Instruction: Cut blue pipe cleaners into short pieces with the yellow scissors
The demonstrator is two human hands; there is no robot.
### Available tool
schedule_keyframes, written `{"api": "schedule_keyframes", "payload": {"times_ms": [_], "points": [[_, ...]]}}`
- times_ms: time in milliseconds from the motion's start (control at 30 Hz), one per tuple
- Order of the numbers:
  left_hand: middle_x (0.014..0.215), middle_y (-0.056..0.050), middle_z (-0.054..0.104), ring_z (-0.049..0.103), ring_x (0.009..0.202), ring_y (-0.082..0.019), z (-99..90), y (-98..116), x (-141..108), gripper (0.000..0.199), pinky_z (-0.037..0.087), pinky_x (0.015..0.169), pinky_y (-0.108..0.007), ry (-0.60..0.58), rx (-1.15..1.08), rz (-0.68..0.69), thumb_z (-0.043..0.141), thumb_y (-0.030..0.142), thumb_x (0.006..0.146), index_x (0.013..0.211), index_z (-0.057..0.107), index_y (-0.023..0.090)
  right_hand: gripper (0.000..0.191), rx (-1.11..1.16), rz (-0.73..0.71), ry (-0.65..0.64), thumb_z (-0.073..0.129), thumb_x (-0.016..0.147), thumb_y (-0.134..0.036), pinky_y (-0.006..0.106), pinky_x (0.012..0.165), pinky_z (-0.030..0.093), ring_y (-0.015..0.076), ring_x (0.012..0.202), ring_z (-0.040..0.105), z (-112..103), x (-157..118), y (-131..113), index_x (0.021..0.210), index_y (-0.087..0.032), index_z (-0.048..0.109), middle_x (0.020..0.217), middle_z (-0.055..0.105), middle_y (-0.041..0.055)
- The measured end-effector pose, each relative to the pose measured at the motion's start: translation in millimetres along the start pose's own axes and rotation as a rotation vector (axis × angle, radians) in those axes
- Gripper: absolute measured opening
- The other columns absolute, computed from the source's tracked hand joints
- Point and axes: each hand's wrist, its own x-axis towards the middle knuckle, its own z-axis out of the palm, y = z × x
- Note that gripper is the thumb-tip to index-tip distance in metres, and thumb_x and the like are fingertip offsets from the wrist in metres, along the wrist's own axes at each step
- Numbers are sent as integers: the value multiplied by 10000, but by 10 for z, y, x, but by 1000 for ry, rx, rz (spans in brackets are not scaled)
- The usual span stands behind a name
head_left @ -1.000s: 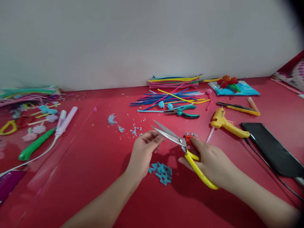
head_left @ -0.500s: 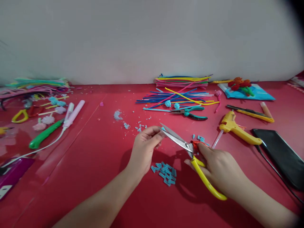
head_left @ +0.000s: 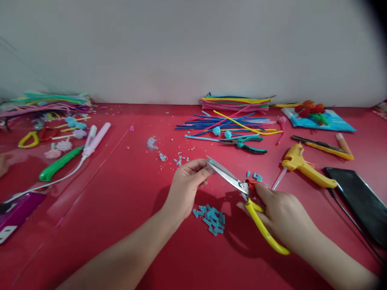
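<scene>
A: Quick, hands?
B: Right hand (head_left: 282, 209) grips the scissors (head_left: 227, 177), fingers round the red and yellow handles. Left hand (head_left: 184, 186) pinches a tiny blue piece (head_left: 211, 162), fingertips by the blade tips.
A: Blades?
B: Slightly parted, pointing up and left. Blue piece is at the tips; can't tell if it's being cut.
A: Below that?
B: Pile of blue strips (head_left: 213, 220) on the red tabletop (head_left: 121, 237), between the forearms. A few blue bits (head_left: 257, 177) just beyond the right hand, blue fuzz (head_left: 151, 143) farther off, past the left.
A: Far side?
B: Loose, crossed pipe cleaners (head_left: 229, 121), a bundle (head_left: 237, 104) behind them, teal-and-black pliers (head_left: 250, 145) in front.
A: Right side?
B: Yellow glue gun (head_left: 306, 168), then a black phone (head_left: 356, 201). Red and orange fuzzy flowers (head_left: 310, 108) on a blue packet (head_left: 340, 121).
A: Left?
B: Green-handled tool (head_left: 59, 166) beside a pink corded tool (head_left: 97, 139). Part of another person's hand (head_left: 3, 165) at the edge; its grip, can't tell.
</scene>
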Motion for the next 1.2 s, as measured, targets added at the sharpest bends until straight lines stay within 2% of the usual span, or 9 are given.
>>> {"api": "schedule_keyframes", "payload": {"times_ms": [200, 600, 1000, 1200], "points": [[581, 30, 481, 360, 500, -49, -8, -1, 0, 49, 278, 454, -181, -1, 24, 9, 617, 212, 679, 692, 641, 172, 272, -11, -12, 26, 400, 776, -474, 253, 413, 172, 151, 393, 506, 15, 19, 5, 694, -216, 375, 468, 508, -28], [607, 20, 482, 350, 510, -62, 15, 36, -22, 56, 278, 450, -185, -5, 39, 19, 600, 218, 694, 693, 631, 171, 273, 0, 22, -26, 365, 794, -465, 255, 424, 171, 153, 412, 515, -25, 11, -9, 711, -207, 405, 471, 524, -9], [627, 20, 504, 358, 512, -55, 4, 28, -15, 66, 283, 462, -190, -12, 20, 20, 608, 216, 687, 711, 634, 162, 299, -31, 29, 23, 348, 792, -476, 246, 416, 138, 136, 361, 473, -26, 20, -15, 661, -211, 388, 411, 482, -18], [650, 4, 550, 384, 508, -52, -2, 12, -15, 88, 299, 468, -183, -1, 7, 17, 615, 226, 685, 736, 619, 155, 304, -17, 113, 51, 373, 769, -499, 234, 413, 157, 133, 364, 465, -75, 43, -22, 668, -213, 392, 430, 488, -17]]}}
